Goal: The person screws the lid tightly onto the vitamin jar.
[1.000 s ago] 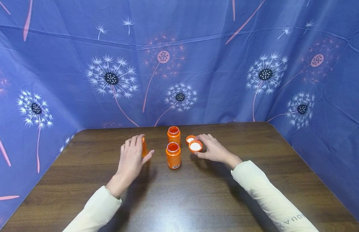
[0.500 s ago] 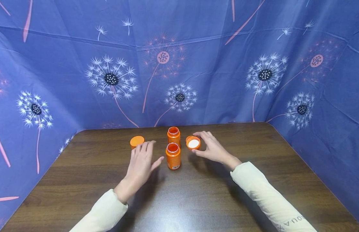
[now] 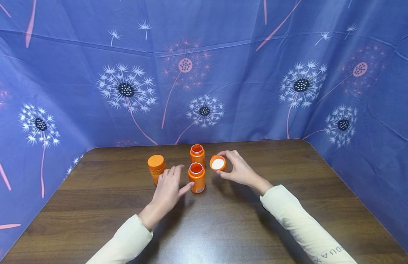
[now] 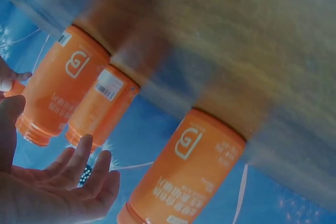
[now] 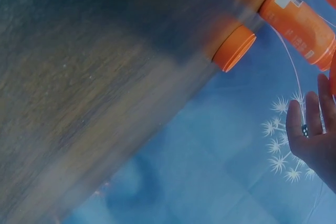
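My right hand [image 3: 242,171] pinches an orange bottle cap [image 3: 218,164] between thumb and fingers, white inner face up. Right beside it stands an uncapped orange bottle [image 3: 197,182], nearest to me. My left hand [image 3: 167,189] is spread around that bottle's left side, holding nothing; whether the thumb touches it I cannot tell. Directly behind is another uncapped bottle [image 3: 198,157], partly covered by the front one. To the left stands an orange bottle with its lid on [image 3: 156,172], its lower part hidden by my left hand. A second cap [image 5: 234,48] lies on the table in the right wrist view.
The brown wooden table [image 3: 204,227] carries all the bottles. A blue curtain [image 3: 243,102] with dandelion prints hangs along its back and sides.
My left hand has left the capped bottle and moved right, toward the front uncapped bottle. The cap in my right hand has shifted slightly left, now covering the second cap in the head view.
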Demonstrator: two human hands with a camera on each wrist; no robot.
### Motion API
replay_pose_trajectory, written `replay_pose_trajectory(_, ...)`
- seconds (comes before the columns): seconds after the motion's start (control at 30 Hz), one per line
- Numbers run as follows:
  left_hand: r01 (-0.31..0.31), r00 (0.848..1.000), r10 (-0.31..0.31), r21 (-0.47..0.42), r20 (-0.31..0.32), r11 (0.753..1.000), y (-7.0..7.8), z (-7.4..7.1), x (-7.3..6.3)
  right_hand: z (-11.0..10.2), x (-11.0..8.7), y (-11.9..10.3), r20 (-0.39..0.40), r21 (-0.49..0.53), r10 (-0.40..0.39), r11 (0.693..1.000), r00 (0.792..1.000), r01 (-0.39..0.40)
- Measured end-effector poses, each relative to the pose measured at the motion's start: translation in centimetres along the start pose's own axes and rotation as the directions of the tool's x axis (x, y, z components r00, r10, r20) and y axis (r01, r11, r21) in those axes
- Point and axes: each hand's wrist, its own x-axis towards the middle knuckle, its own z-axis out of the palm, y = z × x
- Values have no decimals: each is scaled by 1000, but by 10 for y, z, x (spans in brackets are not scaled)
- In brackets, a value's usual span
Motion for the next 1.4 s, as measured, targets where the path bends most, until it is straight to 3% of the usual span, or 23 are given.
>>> replay_pose_trajectory(0.43, 23, 999, -18, -110, 45, 994, 3, 16, 2, 5, 2, -2, -4, 46, -14, 999, 1000, 14)
replay_pose_trajectory(0.73, 61, 993, -51, -96, 102, 993, 6, 21, 4, 6, 3, -8, 13, 49, -21, 999, 1000, 20)
replay_pose_trajectory(1.13, 38, 997, -33, -76, 67, 996, 6, 22, 5, 6, 4, -14, 23, 47, -39, 998, 999, 38)
replay_pose_trajectory(1.4, 30, 997, -25, -70, 77, 997, 7, 22, 5, 4, 3, -16, 39, 82, -22, 996, 999, 18)
